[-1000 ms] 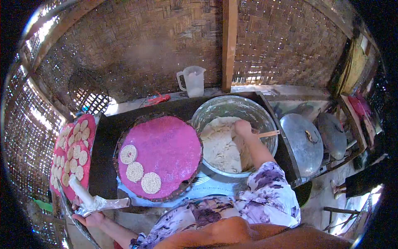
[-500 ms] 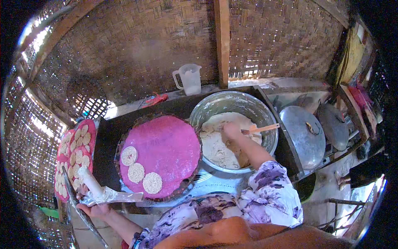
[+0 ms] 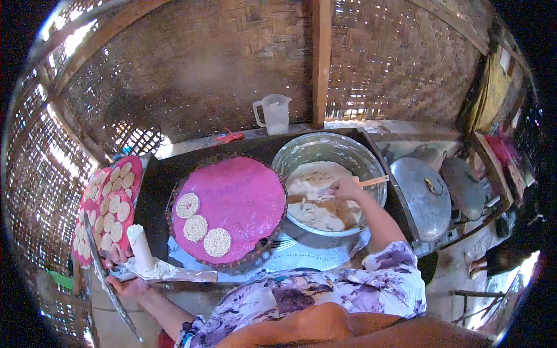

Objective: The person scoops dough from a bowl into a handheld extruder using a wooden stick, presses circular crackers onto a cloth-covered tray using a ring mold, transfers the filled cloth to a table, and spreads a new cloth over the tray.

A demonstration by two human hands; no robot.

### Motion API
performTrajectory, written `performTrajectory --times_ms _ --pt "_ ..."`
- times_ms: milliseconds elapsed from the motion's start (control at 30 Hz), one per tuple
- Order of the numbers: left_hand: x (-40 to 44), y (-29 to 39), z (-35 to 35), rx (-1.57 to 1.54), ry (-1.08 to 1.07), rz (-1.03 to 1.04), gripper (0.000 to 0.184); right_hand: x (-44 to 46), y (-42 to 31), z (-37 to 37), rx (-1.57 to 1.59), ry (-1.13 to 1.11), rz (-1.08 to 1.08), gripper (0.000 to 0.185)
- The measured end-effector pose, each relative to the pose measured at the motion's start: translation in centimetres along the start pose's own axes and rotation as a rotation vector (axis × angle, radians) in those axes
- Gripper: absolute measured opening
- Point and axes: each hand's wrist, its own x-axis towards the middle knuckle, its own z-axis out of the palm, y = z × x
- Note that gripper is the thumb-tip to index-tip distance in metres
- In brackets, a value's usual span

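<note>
At the lower left, my left hand (image 3: 130,285) is closed around a dough press (image 3: 143,249), an upright white tube joined to a flat bar and smeared with dough. A dark stick (image 3: 107,278) slants close by the fingers. My right hand (image 3: 346,189) is over the pale dough (image 3: 325,174) inside a large metal basin (image 3: 284,152). Its fingers are curled together; whether they pinch any dough is hidden. Beside that hand, an orange-handled utensil (image 3: 373,181) leans on the basin's rim. A round pink sheet (image 3: 238,197) carries three lacy dough discs (image 3: 195,228) along its left side.
More discs lie on a pink surface (image 3: 132,200) at far left. A plastic measuring jug (image 3: 275,113) stands by the woven wall (image 3: 191,69), near a red item (image 3: 229,136). Metal lids (image 3: 420,197) are at the right. A person's foot (image 3: 477,267) shows on the floor beyond.
My right hand has shifted right and lifted back from deeper in the dough. The dough press in my left hand has moved right and now stands more upright. The camera view has shifted slightly.
</note>
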Motion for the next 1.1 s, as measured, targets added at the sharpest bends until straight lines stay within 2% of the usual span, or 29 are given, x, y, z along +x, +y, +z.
performTrajectory --times_ms 33,133,167,233,267,333,367,400,467,500,533,567,600,633,667,733,767,833,900,1033,1100 --pt "-0.5 0.9 -0.9 0.093 0.13 0.052 0.04 -3.0 -2.2 -3.6 0.197 -0.031 0.126 0.029" --pt "-0.1 2.6 -0.7 0.311 -0.251 -0.136 0.048 -7.1 -4.7 -8.0 0.519 0.012 0.127 0.03" --pt "-1.6 2.3 -1.3 0.578 0.095 -0.049 0.054 -7.7 -5.8 -8.9 0.596 -0.032 0.038 0.032" --pt "-1.4 1.4 5.2 0.996 -0.107 -0.076 0.04 -8.5 -8.2 -10.1 0.749 -0.138 -0.148 0.037" --pt "-1.2 1.0 7.7 1.027 -0.168 -0.125 0.036 -8.8 -10.1 -10.4 0.794 -0.173 -0.197 0.039" --pt "-1.0 -1.0 13.0 0.871 -0.319 -0.331 0.028 -8.9 -14.2 -10.1 0.885 -0.253 -0.305 0.043" --pt "-0.9 -2.1 15.0 0.804 -0.365 -0.456 0.025 -8.3 -15.3 -9.5 0.921 -0.38 -0.386 0.041" --pt "-0.9 -3.1 16.6 0.783 -0.4 -0.561 0.021 -8.4 -17.0 -8.6 0.985 -0.373 -0.414 0.044" --pt "-1.3 -7.2 11.0 1.27 -0.789 -0.285 0.033 -8.2 -20.2 -8.7 0.991 -0.601 -0.498 0.042" --pt "-1.2 -7.5 10.2 1.335 -0.815 -0.35 0.037 -7.0 -21.1 -7.9 0.965 -0.677 -0.547 0.047" --pt "-1.4 -7.7 10.6 1.4 -0.842 -0.418 0.041 -6.9 -22.2 -8.1 0.814 -0.564 -0.667 0.045" --pt "-1.7 -7.3 11.2 1.324 -0.797 -0.34 0.038 -7.2 -23.5 -8.7 0.665 -0.438 -0.78 0.043" --pt "-2.1 -7.4 10.0 1.48 -0.779 -0.281 0.035 -7.7 -24.7 -9.7 0.518 -0.304 -0.883 0.04" --pt "-2.2 -6.6 10.3 1.571 -0.861 -0.256 0.044 -8.2 -26.0 -11.7 0.383 -0.273 -0.946 0.034" --pt "-2.2 -5.9 10.7 1.658 -0.948 -0.23 0.052 -8.1 -26.7 -13.1 0.158 -0.057 -1.049 0.033" --pt "-2.4 -5.9 9.7 1.74 -0.948 -0.203 0.052 -11.2 -30.7 -16.2 -0.259 0.185 -0.966 0.027" --pt "-2.6 -5.9 9.5 1.783 -0.95 -0.192 0.051 -11.8 -32.0 -16.6 -0.316 0.279 -1.051 0.029" --pt "-2.9 -5.6 10.0 1.708 -0.828 -0.186 0.039 -12.6 -34.1 -16.4 -0.428 0.475 -1.216 0.033" --pt "-3.3 -5.3 10.6 1.616 -0.66 -0.19 0.033 -14.0 -36.0 -13.8 -0.605 0.588 -1.187 0.028" --pt "-3.0 -5.7 9.0 1.698 -0.658 -0.209 0.032 -16.2 -37.5 -8.8 -0.751 0.807 -1.166 0.034" --pt "-2.9 -5.2 8.6 1.75 -0.691 -0.202 0.032 -16.2 -37.1 -8.5 -0.748 0.798 -1.221 0.032"
